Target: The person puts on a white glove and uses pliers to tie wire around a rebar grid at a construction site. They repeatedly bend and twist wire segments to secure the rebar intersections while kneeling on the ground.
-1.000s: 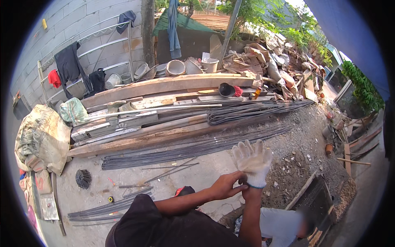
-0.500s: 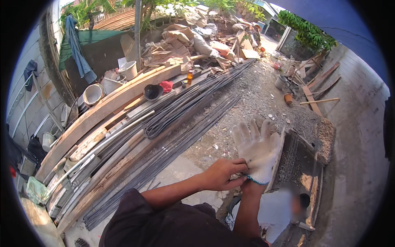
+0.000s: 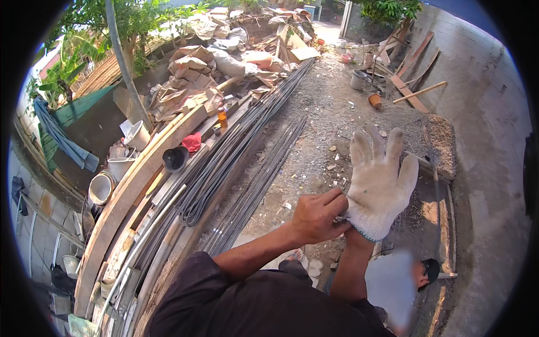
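Note:
A white knitted work glove (image 3: 375, 194) with a teal-edged cuff covers my right hand (image 3: 379, 177). Its palm faces me, and the fingers point up and are spread apart. My bare left hand (image 3: 320, 214) pinches the glove's cuff on the side toward my left, close to the wrist. The fingertips of the left hand are partly hidden at the fabric. Both forearms come up from below, in front of a dark shirt.
Bundled steel bars (image 3: 247, 151) and long timbers (image 3: 120, 208) run along the left. A dark cap (image 3: 176, 159), red cloth (image 3: 191, 142) and amber bottle (image 3: 222, 117) lie there. Below right, a person (image 3: 396, 283) is close to my right arm. Gravel and a concrete wall (image 3: 483, 123) lie right.
The whole view has shifted, with the timbers and bars now farther left and more upright in it. My gloved right hand appears farther right; the left hand still grips the cuff.

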{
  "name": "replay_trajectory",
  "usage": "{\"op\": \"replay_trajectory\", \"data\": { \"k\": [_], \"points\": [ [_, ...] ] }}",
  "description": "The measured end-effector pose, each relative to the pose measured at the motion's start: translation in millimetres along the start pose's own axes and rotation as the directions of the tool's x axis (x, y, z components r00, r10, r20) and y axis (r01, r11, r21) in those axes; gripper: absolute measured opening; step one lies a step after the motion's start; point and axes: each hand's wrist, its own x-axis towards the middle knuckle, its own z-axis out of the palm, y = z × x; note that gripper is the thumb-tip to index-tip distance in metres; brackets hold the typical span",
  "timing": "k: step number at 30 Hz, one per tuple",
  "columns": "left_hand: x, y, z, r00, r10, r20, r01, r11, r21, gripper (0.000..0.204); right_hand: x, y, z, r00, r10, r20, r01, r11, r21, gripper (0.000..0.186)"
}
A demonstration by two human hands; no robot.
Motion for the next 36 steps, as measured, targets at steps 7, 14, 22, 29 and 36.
{"op": "replay_trajectory", "data": {
  "k": [7,14,22,29,36],
  "points": [
    [97,-83,61,0.998,-0.051,-0.026,0.054,0.993,0.107,0.034,141,41,-56,0.986,-0.167,-0.032,0.155,0.961,-0.227,0.062],
    [148,-141,93,0.992,-0.093,0.08,0.087,0.993,0.074,0.024,307,72,-74,0.93,-0.25,0.271,0.368,0.676,-0.639,0.056],
    [230,-291,99,0.973,-0.229,-0.011,0.23,0.973,0.011,0.028,426,197,-51,0.835,-0.221,0.504,0.541,0.163,-0.825,0.058],
    [290,-481,172,0.96,-0.24,0.147,0.222,0.967,0.126,0.029,525,319,-128,0.868,-0.076,0.491,0.467,-0.212,-0.858,0.05],
    [333,-583,237,0.911,-0.242,0.334,0.198,0.967,0.161,0.018,627,373,-153,0.993,0.027,-0.119,-0.112,-0.179,-0.977,0.049]
  ]
}}
